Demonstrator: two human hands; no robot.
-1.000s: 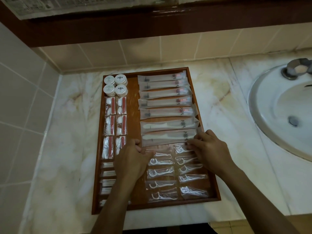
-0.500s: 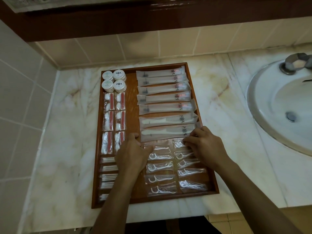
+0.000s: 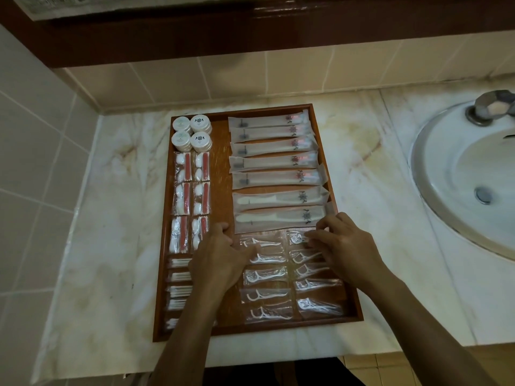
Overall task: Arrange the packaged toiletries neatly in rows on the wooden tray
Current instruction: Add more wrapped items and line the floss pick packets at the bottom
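Squaring the floss pick packets under the long sachets on the wooden tray, I pinch the top packet with my right hand; my left hand presses flat, fingers relaxed. Edges should line up without overlap. Marble desk, sink beside it.

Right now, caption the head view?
Both hands straighten floss-pick packets on the wooden tray.

A bathroom: a marble tabletop with an inset white washbasin, a metal tap, tiled walls.
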